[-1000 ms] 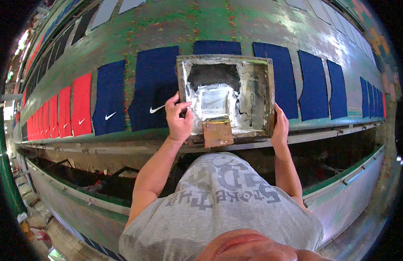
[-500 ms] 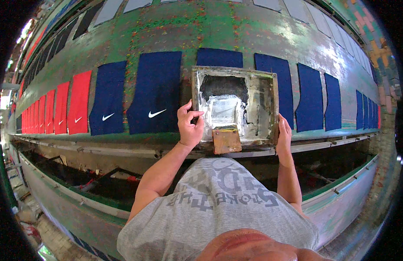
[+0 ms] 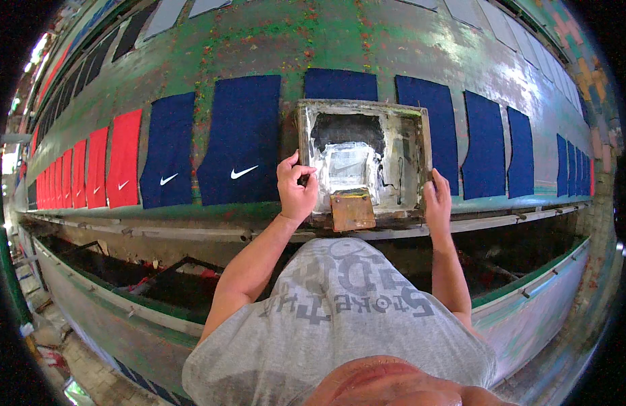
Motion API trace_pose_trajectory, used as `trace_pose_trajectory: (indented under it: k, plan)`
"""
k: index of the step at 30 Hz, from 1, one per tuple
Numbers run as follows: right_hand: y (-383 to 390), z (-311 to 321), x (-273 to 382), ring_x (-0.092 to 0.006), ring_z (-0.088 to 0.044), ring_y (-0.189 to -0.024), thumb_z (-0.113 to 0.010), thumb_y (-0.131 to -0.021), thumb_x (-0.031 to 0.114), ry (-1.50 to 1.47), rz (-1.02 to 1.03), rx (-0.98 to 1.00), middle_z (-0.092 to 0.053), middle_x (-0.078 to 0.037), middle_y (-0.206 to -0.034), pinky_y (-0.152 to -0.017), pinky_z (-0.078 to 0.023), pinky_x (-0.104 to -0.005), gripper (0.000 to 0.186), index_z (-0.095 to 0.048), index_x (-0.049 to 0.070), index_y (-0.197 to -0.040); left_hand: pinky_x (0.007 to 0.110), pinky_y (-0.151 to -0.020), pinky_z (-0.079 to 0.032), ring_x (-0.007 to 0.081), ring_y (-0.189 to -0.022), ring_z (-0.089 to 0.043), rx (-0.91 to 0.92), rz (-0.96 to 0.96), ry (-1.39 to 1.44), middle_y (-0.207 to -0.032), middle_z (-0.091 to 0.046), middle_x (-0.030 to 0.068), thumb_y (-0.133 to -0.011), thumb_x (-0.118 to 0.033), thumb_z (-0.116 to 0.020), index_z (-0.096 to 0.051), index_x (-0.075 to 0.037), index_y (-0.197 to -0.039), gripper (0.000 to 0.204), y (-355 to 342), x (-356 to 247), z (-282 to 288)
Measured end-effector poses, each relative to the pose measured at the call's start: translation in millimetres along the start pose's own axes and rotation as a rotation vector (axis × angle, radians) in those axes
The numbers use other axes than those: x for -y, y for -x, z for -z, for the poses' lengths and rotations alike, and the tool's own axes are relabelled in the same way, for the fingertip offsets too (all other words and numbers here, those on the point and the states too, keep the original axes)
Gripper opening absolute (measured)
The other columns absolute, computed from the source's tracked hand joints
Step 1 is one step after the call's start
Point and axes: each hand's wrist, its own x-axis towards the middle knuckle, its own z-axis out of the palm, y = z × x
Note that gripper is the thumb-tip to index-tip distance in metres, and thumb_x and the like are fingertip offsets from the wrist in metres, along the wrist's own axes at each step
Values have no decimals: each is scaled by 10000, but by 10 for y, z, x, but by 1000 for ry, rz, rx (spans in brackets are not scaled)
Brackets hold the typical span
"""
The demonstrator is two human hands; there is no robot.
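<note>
Since the earlier frame, both hands have carried the printing frame (image 3: 364,162) a little further right along the long green table (image 3: 259,40), so it now covers most of one blue cloth piece (image 3: 340,84), with only that piece's top strip showing. One frame is in view: a square, paint-crusted wooden frame with a grey-white mesh, a dark patch at its upper part and a brown wooden block (image 3: 353,211) on its near edge. It lies flat on the table between two uncovered blue pieces. The left hand (image 3: 296,189) is closed around the frame's left side, thumb over the rim. The right hand (image 3: 437,203) lies against the right side, fingers extended along it. Some ten blue pieces show in the row, though the far right ones are too small to count surely. Red pieces (image 3: 123,168) run off to the left; their number cannot be told.
</note>
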Motion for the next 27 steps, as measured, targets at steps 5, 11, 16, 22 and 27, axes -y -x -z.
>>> trace_pose_trajectory:
  k: [5, 11, 16, 22, 27]
  plan:
    - [311, -174, 664, -409, -600, -1437, -949, -844, 228, 77, 511, 366, -640, -181, -1549, -1194, -497, -544, 750, -657, 115, -1525, 514, -1126, -518, 425, -1284, -655, 28, -39, -104, -1327, -705, 236, -879, -69, -840, -765, -46, -1268, 397, -63, -29, 38]
    - [342, -383, 1061, -368, -671, -1319, -762, -866, 46, 250, 647, 587, -713, -141, -1406, -1111, -544, -513, 482, -745, 58, -1347, 501, -1052, -546, 399, -1185, -670, 26, 54, -93, -1256, -705, 205, -1024, -95, -758, -647, 2, -1469, 469, -376, -66, 52]
    - [213, -464, 1187, -362, -691, -1231, -717, -835, -21, 175, 679, 475, -733, -143, -1329, -1082, -562, -486, 471, -761, 27, -1302, 530, -1116, -514, 426, -1280, -622, 19, -63, -283, -1328, -677, 227, -1013, 17, -670, -618, -20, -1509, 500, -615, -107, -100]
    - [80, -497, 1189, -389, -685, -1230, -710, -818, -47, 146, 510, 625, -737, -151, -1353, -1091, -562, -479, 516, -759, 15, -1328, 570, -1159, -445, 426, -1319, -600, -6, -196, -365, -1398, -654, 224, -1009, -16, -592, -603, -26, -1530, 521, -602, -51, -170]
    - [326, -431, 1071, -388, -680, -1274, -692, -832, -45, 114, 537, 598, -727, -149, -1378, -1122, -557, -492, 523, -756, 19, -1347, 558, -1203, -415, 414, -1371, -589, -17, -222, -440, -1425, -667, 213, -1031, -22, -562, -602, -20, -1541, 511, -566, -20, -175]
